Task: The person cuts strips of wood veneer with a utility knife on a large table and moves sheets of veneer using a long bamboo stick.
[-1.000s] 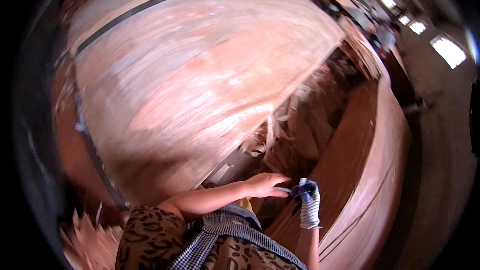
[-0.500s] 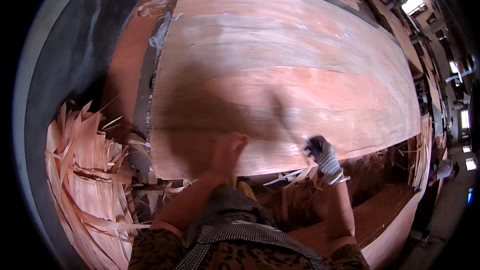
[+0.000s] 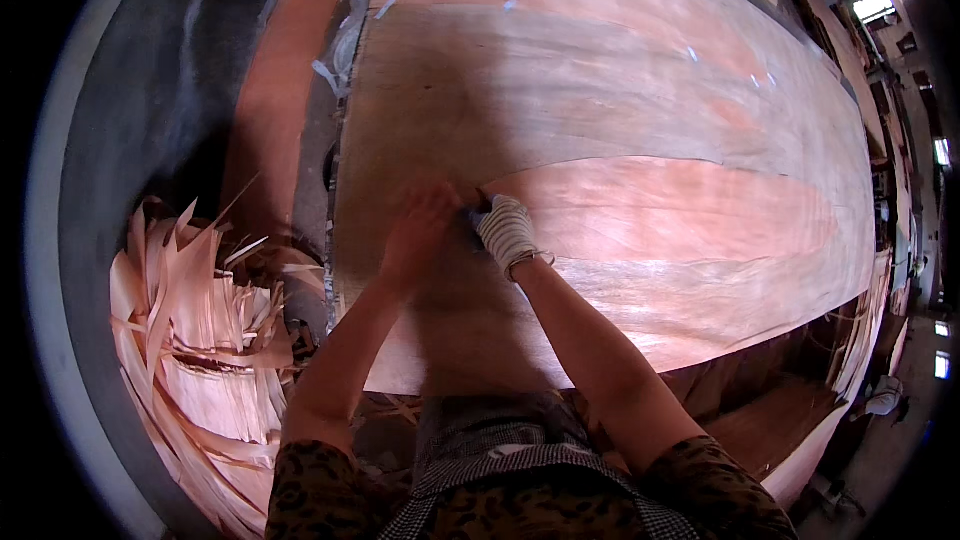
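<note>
At lower left of the frame a heap of veneer scraps (image 3: 200,340) fans out on the dark floor (image 3: 130,140), well apart from the work. Right of it, filling the middle and upper frame, lies a broad veneer sheet (image 3: 600,70), pale brown with a pinker sheet (image 3: 680,220) overlapping it from the right, its tapered edge ending just where the hands meet. Centre-left, the bare left hand (image 3: 420,230) presses down on the sheet, fingers curled and blurred, so whether they pinch anything I cannot tell. Just beside it and touching, the gloved right hand (image 3: 505,230) is clenched around something small and dark at the pinker sheet's tip; what it is stays hidden. Both forearms run up from the lower edge and converge, elbows spread, the body leaning over the near edge of the stack. By the look of it the step in hand is working the seam where the two sheets join, trimming or fixing the tip; the next move seems to call for steady downward pressure from the left while the right follows the overlap line.
</note>
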